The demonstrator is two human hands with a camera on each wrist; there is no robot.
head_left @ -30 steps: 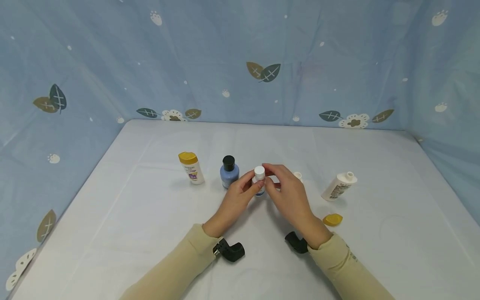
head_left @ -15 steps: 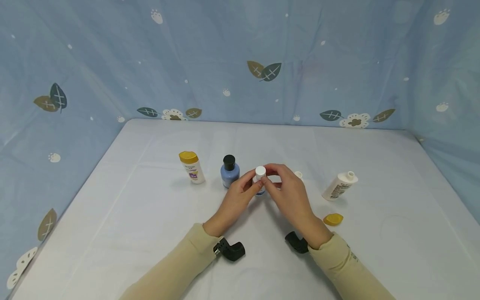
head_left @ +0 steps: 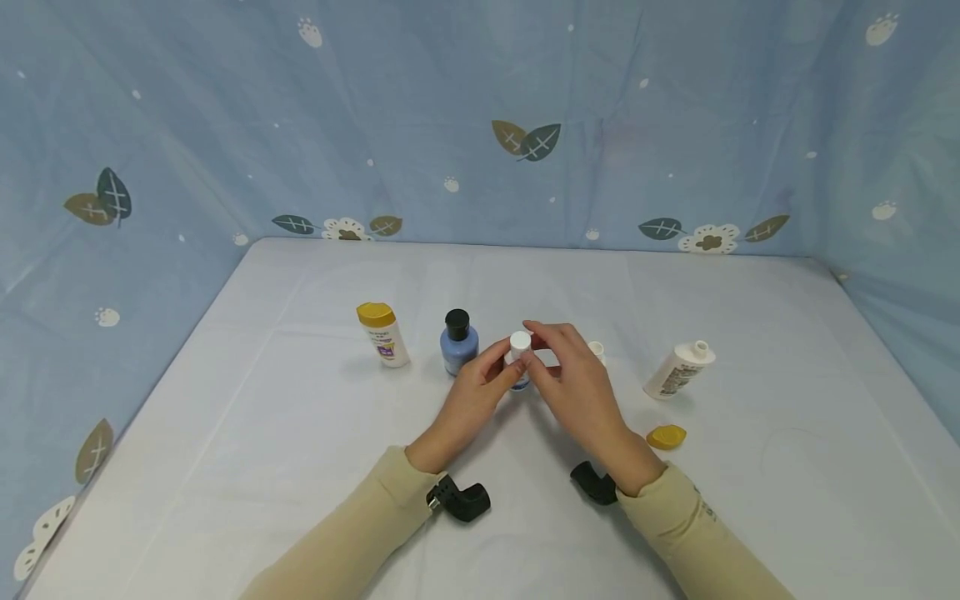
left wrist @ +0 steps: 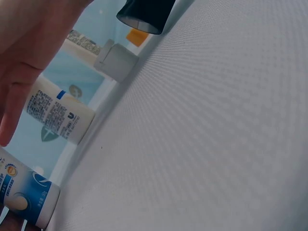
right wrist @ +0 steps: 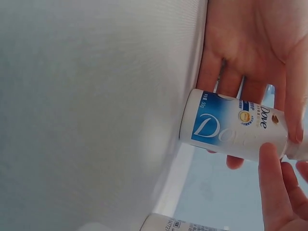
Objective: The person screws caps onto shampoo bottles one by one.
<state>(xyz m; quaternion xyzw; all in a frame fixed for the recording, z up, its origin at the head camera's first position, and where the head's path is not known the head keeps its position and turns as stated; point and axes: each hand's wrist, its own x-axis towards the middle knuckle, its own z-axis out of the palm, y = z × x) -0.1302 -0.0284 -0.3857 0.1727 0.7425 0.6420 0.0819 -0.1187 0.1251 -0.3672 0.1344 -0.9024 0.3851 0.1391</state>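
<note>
My left hand [head_left: 467, 398] grips a small white-and-blue Dove bottle [right wrist: 240, 125], upright, its base close to the table. In the right wrist view, left fingers pass behind the body and the thumb lies near the neck. A round white cap [head_left: 520, 342] tops the bottle. My right hand [head_left: 579, 387] reaches in from the other side; its thumb presses the cap and its index finger extends behind it. Right fingers [right wrist: 288, 185] also show beside the neck. From the left wrist, the right hand [left wrist: 33, 53] covers the upper left, with the bottle [left wrist: 29, 192] below.
Left stand a blue bottle [head_left: 459, 348] with black cap and a white bottle [head_left: 386, 342] with yellow cap. An uncapped white bottle [head_left: 678, 372] stands right, near a loose yellow cap [head_left: 666, 437]. Another uncapped bottle [head_left: 596, 350] is partly hidden. A white cap [left wrist: 115, 60] lies beyond.
The right thumb has come in against the white cap. The right index finger closed in half a second ago and is now slightly raised. The left hand and bottle have stayed in place.
</note>
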